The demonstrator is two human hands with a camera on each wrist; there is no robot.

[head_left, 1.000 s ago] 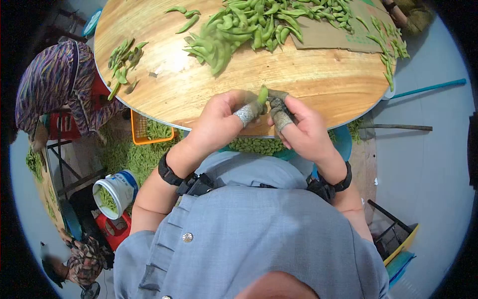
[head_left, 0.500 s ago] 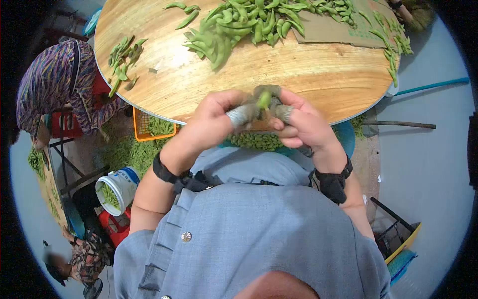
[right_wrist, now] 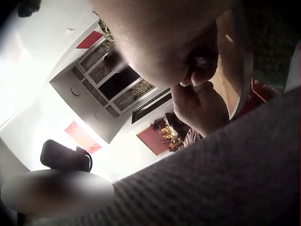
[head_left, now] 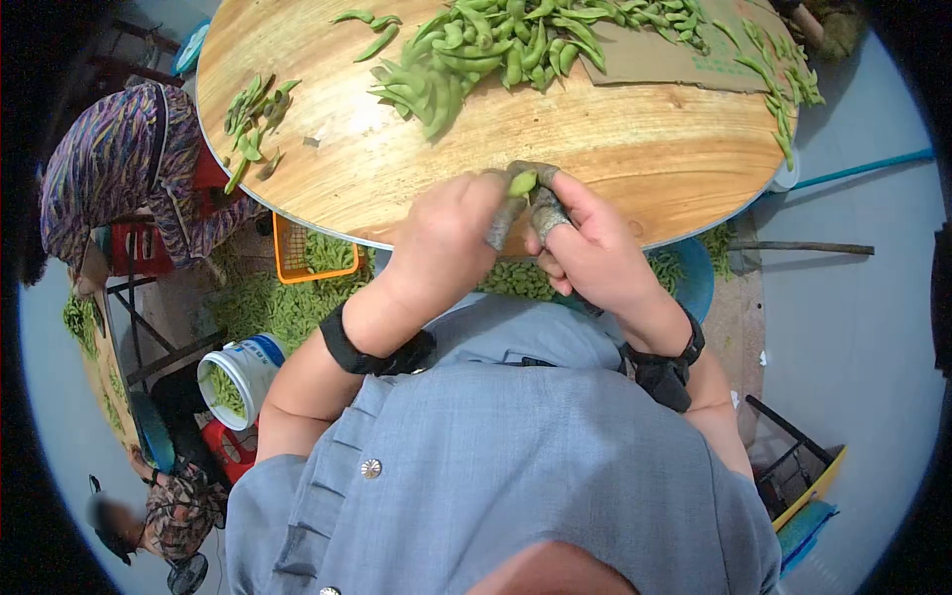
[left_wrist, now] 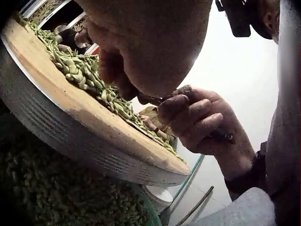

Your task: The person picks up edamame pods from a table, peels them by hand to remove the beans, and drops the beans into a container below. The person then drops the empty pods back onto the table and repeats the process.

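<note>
A green soybean pod sits between the fingertips of both hands, just over the near edge of the round wooden table. My left hand pinches it from the left, its back turned up. From the right, my right hand pinches the pod with the index finger bent over its top. Dark grey wrapping covers the thumbs and fingertips. Farther back on the table lies a large heap of pods. In the left wrist view, the right hand shows curled fingers, and the left hand hides the pod.
A small pod pile lies at the table's left, near an orange basket. Flattened cardboard is under pods at the back right. Below are a white bucket and a teal tub. Other people work at left.
The pod stood upright in the left fingertips earlier; now it is tilted between both hands. The left hand has rolled its back upward, and the right index finger has come over the pod.
</note>
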